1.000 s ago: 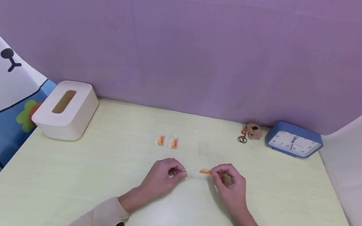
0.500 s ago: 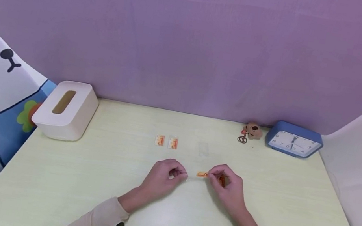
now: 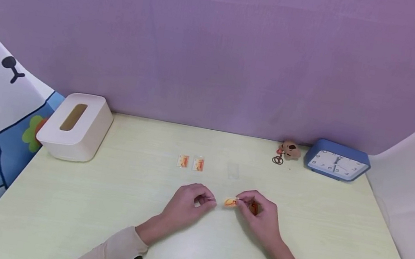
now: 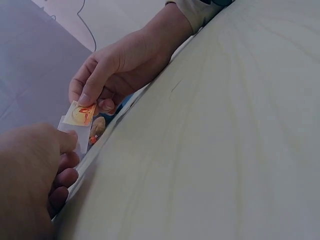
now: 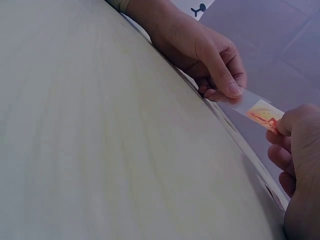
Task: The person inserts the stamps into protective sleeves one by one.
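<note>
Orange card (image 3: 230, 202) sits just right of the left hand (image 3: 187, 204), pinched at its right end by the right hand (image 3: 264, 216); the left pinches a clear sleeve (image 5: 246, 102) overlapping it, whether around it I cannot tell. Sleeving seems in hand; the next move likely calls for aligned edges. Compared with half a second ago, more printed face shows.

Card (image 3: 230, 202): orange/yel. w/ red print; plastic sleeve (image 4: 82, 138): see-thru. Tabletop (image 3: 133, 181): pale yel.-grn., faint wood grain. Box (image 3: 80, 139): wht. Clock (image 3: 337, 162): blue frame, wht. face, dk. nos. Backdrop (image 3: 219, 58): purple. Toy (image 3: 291, 150): brn.
</note>
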Action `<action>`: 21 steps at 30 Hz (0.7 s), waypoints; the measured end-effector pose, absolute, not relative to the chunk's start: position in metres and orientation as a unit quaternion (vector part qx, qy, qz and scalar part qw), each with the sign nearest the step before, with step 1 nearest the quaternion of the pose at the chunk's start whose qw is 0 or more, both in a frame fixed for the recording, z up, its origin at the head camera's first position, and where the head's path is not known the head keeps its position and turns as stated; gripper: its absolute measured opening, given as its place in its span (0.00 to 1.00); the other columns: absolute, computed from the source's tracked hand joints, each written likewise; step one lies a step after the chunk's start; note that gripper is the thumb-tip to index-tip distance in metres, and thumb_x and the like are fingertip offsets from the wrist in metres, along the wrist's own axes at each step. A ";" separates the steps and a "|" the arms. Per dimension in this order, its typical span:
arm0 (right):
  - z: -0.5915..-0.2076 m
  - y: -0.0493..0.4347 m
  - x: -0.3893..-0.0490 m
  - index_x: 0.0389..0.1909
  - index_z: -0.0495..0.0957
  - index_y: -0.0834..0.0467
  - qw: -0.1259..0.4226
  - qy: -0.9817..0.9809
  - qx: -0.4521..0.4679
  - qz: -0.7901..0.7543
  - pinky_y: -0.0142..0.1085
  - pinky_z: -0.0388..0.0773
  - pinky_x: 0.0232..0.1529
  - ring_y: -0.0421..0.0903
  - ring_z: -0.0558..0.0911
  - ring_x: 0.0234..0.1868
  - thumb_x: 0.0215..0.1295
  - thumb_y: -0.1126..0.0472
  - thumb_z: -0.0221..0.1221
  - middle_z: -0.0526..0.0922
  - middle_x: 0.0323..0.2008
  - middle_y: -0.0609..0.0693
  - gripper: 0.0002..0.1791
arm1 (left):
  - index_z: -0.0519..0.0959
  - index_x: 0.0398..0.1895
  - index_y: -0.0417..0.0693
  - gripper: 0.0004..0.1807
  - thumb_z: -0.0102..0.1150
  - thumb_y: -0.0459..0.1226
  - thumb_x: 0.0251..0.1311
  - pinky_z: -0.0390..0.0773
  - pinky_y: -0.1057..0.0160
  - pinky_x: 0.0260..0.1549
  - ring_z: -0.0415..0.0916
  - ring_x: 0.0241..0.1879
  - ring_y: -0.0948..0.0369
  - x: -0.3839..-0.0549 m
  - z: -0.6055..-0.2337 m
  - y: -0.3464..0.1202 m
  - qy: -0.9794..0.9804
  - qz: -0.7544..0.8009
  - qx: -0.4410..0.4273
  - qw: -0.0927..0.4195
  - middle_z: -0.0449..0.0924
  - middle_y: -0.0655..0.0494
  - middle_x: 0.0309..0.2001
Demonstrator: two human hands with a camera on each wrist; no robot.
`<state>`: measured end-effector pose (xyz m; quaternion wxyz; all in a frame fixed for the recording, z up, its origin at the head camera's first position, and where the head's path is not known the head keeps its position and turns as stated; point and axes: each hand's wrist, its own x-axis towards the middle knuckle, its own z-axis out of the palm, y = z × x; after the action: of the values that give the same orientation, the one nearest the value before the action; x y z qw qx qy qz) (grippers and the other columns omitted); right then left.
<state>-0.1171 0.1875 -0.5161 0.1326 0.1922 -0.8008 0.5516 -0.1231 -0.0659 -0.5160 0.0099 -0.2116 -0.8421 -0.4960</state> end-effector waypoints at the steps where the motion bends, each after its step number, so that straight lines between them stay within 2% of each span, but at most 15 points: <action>1: -0.517 0.187 -0.117 0.42 0.89 0.59 0.133 -0.801 0.192 0.551 0.28 0.71 0.28 0.39 0.75 0.29 0.65 0.79 0.72 0.89 0.34 0.50 0.13 | 0.90 0.41 0.51 0.02 0.75 0.38 0.72 0.83 0.66 0.39 0.79 0.36 0.68 -0.123 -0.516 -0.066 -0.842 -0.494 -0.215 0.010 0.85 0.67 0.35; 5: -0.519 0.185 -0.116 0.42 0.89 0.59 0.142 -0.800 0.189 0.552 0.29 0.71 0.27 0.37 0.76 0.29 0.63 0.79 0.73 0.89 0.33 0.50 0.14 | 0.90 0.46 0.49 0.05 0.75 0.39 0.73 0.83 0.66 0.38 0.79 0.36 0.68 -0.122 -0.516 -0.065 -0.839 -0.497 -0.222 0.005 0.86 0.66 0.36; 9: -0.519 0.183 -0.114 0.42 0.89 0.59 0.144 -0.801 0.168 0.557 0.27 0.72 0.29 0.38 0.77 0.31 0.64 0.79 0.73 0.90 0.33 0.50 0.13 | 0.87 0.56 0.48 0.15 0.76 0.42 0.72 0.83 0.66 0.37 0.79 0.34 0.68 -0.121 -0.517 -0.065 -0.836 -0.503 -0.219 0.000 0.85 0.66 0.36; 15: -0.517 0.181 -0.114 0.42 0.89 0.62 0.146 -0.787 0.109 0.590 0.24 0.79 0.37 0.38 0.82 0.35 0.66 0.78 0.72 0.90 0.36 0.57 0.10 | 0.81 0.69 0.50 0.32 0.82 0.45 0.64 0.83 0.67 0.37 0.78 0.34 0.71 -0.120 -0.517 -0.066 -0.865 -0.445 -0.229 0.045 0.83 0.68 0.35; 21: -0.516 0.179 -0.114 0.42 0.89 0.63 0.143 -0.787 0.075 0.595 0.24 0.80 0.41 0.37 0.82 0.36 0.67 0.77 0.73 0.90 0.37 0.56 0.09 | 0.80 0.73 0.51 0.35 0.83 0.40 0.63 0.83 0.69 0.35 0.79 0.32 0.72 -0.118 -0.516 -0.066 -0.872 -0.415 -0.249 0.075 0.85 0.68 0.35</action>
<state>-0.1140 0.1793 -0.5159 0.1429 0.0753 -0.7872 0.5952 -0.1181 -0.0663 -0.5162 0.0753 -0.2486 -0.8720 -0.4150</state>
